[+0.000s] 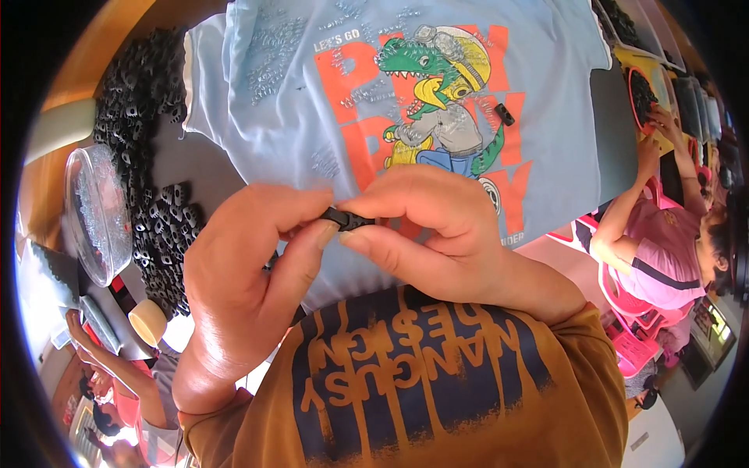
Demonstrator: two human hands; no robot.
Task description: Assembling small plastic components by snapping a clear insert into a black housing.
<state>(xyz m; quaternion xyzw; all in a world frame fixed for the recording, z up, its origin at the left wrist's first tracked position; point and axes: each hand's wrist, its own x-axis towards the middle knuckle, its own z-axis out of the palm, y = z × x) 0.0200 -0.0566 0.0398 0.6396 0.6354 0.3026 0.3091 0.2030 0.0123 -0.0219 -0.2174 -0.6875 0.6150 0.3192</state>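
Between my two hands is a small black plastic piece [349, 220], held low over a light blue T-shirt [265, 156] with a cartoon dinosaur print. My left hand [242, 246] pinches its left end between thumb and forefinger. The thumb and forefinger of my right hand [441, 226] close on its right end, so the fingertips partly cover it. Another black piece [505, 115] lies alone on the shirt, right of the dinosaur. Many tiny clear bits [269, 62] are scattered over the cloth, mostly at its upper left.
A large heap of black plastic pieces [168, 222] runs along the left of the dark tabletop [183, 160]. Beside it stands a clear round tub [97, 214] of tiny clear bits. At right, a co-worker [663, 242] reaches into a red-rimmed basket [633, 97]; other people sit at lower left.
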